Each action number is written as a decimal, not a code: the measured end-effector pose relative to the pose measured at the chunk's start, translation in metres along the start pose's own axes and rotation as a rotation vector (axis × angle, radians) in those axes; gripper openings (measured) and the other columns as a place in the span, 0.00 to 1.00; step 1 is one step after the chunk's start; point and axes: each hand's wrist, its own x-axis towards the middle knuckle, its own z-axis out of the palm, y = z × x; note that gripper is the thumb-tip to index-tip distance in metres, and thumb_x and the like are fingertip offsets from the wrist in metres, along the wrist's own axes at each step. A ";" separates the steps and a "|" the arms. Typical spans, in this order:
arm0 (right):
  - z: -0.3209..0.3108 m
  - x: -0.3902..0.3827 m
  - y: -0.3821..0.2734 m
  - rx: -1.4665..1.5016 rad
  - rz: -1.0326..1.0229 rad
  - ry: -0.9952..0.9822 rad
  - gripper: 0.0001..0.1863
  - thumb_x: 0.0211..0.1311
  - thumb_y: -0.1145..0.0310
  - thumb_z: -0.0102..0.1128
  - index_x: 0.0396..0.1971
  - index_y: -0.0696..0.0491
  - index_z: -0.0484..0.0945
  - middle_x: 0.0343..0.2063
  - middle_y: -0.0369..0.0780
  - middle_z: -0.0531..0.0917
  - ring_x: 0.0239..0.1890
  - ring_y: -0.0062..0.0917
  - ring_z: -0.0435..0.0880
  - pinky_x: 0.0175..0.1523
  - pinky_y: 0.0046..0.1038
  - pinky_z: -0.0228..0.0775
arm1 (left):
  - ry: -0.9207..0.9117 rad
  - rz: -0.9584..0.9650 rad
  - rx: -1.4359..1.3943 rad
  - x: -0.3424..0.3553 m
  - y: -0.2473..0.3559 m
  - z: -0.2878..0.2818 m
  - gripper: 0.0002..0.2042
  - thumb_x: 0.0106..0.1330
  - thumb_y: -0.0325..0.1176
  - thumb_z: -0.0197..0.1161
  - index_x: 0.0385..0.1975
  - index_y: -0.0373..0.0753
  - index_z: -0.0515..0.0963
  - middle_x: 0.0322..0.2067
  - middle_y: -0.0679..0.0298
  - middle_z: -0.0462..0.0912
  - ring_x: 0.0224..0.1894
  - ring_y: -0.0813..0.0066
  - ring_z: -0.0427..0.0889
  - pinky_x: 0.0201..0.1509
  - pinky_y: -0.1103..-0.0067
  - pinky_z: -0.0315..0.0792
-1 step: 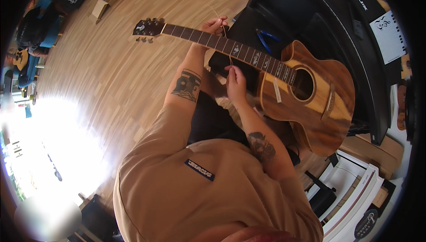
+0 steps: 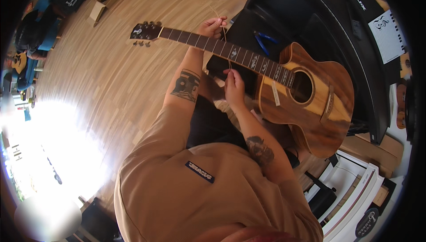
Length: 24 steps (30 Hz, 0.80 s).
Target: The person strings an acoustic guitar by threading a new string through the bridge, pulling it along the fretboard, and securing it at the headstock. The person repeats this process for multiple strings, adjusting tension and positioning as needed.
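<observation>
An acoustic guitar [image 2: 284,104] with a two-tone brown wooden top lies face up across my lap, its neck [image 2: 199,41] slanting up to the left. I see no strings over its sound hole. Beyond the neck, my left hand [image 2: 212,26] is closed in a pinch on a thin golden string [image 2: 224,33], whose loose end sticks out past the fingers. On the near side of the neck, my right hand [image 2: 234,86] pinches the same string between thumb and finger. Where the string crosses the neck it is hard to make out. A pale strip [image 2: 276,93] lies on the guitar's top.
Blue-handled pliers [image 2: 265,40] lie on a black surface behind the neck. A black case-like object [image 2: 310,24] curves around the guitar's far side. A spiral notebook [image 2: 387,37] is at the far right, and a small open box [image 2: 103,6] sits on the wooden floor.
The guitar's headstock has shifted slightly left and nearer to me. My right hand has dropped a little toward me; both hands keep their pinch on the string.
</observation>
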 end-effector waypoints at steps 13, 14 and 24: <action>0.001 -0.028 -0.033 -0.187 0.262 0.090 0.14 0.83 0.67 0.41 0.46 0.59 0.75 0.31 0.40 0.87 0.37 0.24 0.85 0.49 0.26 0.74 | -0.427 0.230 0.773 0.125 -0.052 0.069 0.12 0.61 0.33 0.78 0.42 0.35 0.89 0.37 0.61 0.91 0.39 0.80 0.87 0.44 0.82 0.80; -0.001 -0.032 -0.028 -0.181 0.271 0.106 0.14 0.82 0.66 0.42 0.46 0.59 0.76 0.33 0.41 0.88 0.40 0.26 0.87 0.51 0.27 0.75 | -0.470 0.278 0.820 0.126 -0.060 0.068 0.13 0.60 0.34 0.78 0.42 0.36 0.90 0.36 0.61 0.92 0.36 0.81 0.87 0.42 0.83 0.80; -0.024 -0.054 -0.025 -0.052 0.362 0.253 0.14 0.83 0.65 0.39 0.45 0.56 0.74 0.45 0.44 0.88 0.54 0.28 0.84 0.63 0.31 0.69 | -0.585 0.546 1.054 0.096 -0.058 0.123 0.07 0.65 0.32 0.72 0.42 0.43 0.89 0.36 0.66 0.91 0.34 0.73 0.89 0.39 0.80 0.80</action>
